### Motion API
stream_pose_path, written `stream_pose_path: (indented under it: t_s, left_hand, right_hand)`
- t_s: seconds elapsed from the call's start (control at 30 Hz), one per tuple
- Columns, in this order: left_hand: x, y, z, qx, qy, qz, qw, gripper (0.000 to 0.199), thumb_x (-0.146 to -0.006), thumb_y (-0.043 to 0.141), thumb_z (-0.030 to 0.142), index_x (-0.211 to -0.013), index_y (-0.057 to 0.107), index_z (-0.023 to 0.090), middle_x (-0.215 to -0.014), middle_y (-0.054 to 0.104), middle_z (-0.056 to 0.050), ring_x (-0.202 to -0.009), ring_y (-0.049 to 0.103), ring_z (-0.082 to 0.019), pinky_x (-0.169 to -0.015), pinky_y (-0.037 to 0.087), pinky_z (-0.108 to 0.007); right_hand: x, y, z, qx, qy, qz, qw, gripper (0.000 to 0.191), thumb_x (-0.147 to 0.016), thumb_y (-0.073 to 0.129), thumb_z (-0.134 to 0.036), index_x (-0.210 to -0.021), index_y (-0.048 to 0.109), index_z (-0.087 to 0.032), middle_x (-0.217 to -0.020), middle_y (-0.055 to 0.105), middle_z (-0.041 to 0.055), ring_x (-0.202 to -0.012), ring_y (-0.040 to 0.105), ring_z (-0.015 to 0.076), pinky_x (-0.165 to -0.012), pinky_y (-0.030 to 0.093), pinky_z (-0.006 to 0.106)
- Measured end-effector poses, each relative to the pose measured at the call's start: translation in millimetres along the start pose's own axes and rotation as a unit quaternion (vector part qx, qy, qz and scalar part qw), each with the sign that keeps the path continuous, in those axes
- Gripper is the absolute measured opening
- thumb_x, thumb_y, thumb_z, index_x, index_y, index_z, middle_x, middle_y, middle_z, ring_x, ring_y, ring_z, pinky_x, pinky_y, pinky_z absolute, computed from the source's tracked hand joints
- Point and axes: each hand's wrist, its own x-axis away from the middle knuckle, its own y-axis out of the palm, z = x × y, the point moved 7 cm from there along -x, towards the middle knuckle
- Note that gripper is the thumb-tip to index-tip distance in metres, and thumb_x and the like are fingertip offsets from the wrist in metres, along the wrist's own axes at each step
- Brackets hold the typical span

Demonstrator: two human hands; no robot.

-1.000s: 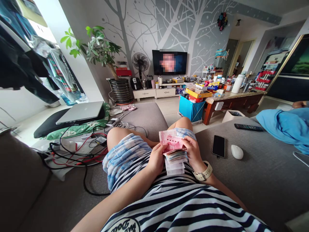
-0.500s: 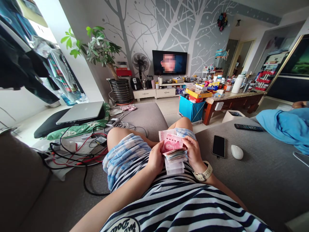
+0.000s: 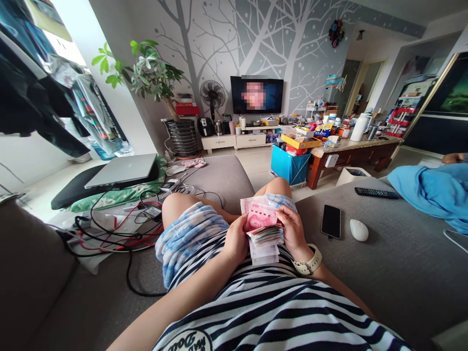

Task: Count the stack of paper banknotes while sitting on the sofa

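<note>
A stack of banknotes (image 3: 259, 218) is held over my lap, a pink-red note marked 100 facing up on it. The near part of the stack is folded, so many layered note edges show. Below these edges, paler purple notes (image 3: 264, 255) hang toward my striped shirt. My left hand (image 3: 237, 237) is closed on the left side of the stack, thumb on top. On the other side, my right hand (image 3: 292, 228) grips the right edge, its thumb near the top note's corner. The fingers under the stack are hidden. A pale watch is on my right wrist.
On the grey sofa to my right lie a smartphone (image 3: 331, 222), a white mouse (image 3: 359, 230), a remote control (image 3: 376, 193) and blue cloth (image 3: 431, 192). Tangled cables (image 3: 120, 234) and a laptop (image 3: 122, 169) are at left. Ahead stands a cluttered table (image 3: 351, 146). Another person's hand shows at far right.
Both hands keep their hold on the banknotes in nearly the same place. The top note and my right thumb have shifted only very slightly.
</note>
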Motion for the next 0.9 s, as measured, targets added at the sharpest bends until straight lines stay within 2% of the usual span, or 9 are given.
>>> stream_pose_path:
  t_s: [0.23,0.4,0.5,0.67,0.9]
  left_hand:
    - [1.8,0.7,1.5,-0.011,0.006,-0.013,1.000,0.014,-0.061,0.065,0.029,-0.057,0.061,0.016,-0.055,0.059,0.001,-0.054,0.048,-0.013,-0.054,0.040,-0.024]
    - [-2.6,-1.8,-3.5,-0.001,0.004,-0.020,1.000,0.016,-0.061,0.067,0.031,-0.060,0.062,0.016,-0.060,0.063,-0.002,-0.059,0.056,-0.016,-0.061,0.045,-0.027]
    - [-3.9,-3.8,-3.8,-0.018,0.011,-0.015,1.000,0.019,-0.061,0.069,0.033,-0.060,0.063,0.015,-0.058,0.063,-0.003,-0.061,0.058,-0.019,-0.061,0.045,-0.029]
    - [1.1,2.6,-3.1,-0.003,-0.008,-0.049,0.999,0.013,-0.061,0.071,0.028,-0.064,0.065,0.016,-0.059,0.063,-0.001,-0.055,0.053,-0.014,-0.057,0.043,-0.026]
    - [3.8,6.2,-7.0,0.005,-0.035,-0.074,0.997,0.015,-0.060,0.072,0.024,-0.071,0.067,0.015,-0.063,0.064,-0.001,-0.056,0.055,-0.013,-0.060,0.043,-0.026]
  right_hand:
    - [0.6,0.1,-0.4,0.009,-0.004,-0.003,1.000,0.029,-0.084,0.057,-0.034,-0.059,0.048,-0.022,-0.052,0.038,-0.0039,-0.051,0.033,0.0131,-0.051,0.027,0.028]
    - [2.7,4.8,-7.4,0.022,-0.018,-0.028,0.999,0.039,-0.091,0.047,-0.039,-0.058,0.055,-0.021,-0.054,0.050,-0.0007,-0.052,0.040,0.0143,-0.054,0.033,0.030]
    - [1.6,5.5,-6.8,0.022,-0.012,-0.032,0.999,0.038,-0.089,0.052,-0.041,-0.057,0.055,-0.021,-0.055,0.054,-0.0004,-0.052,0.042,0.0140,-0.055,0.033,0.030]
    - [-2.8,-1.5,5.6,0.008,0.022,0.008,1.000,0.030,-0.080,0.065,-0.039,-0.060,0.052,-0.021,-0.054,0.048,-0.0039,-0.052,0.042,0.0128,-0.055,0.033,0.028]
    - [-3.3,-2.6,11.3,0.009,0.044,0.022,0.999,0.028,-0.081,0.062,-0.034,-0.058,0.050,-0.021,-0.053,0.044,-0.0041,-0.050,0.039,0.0123,-0.050,0.031,0.027]
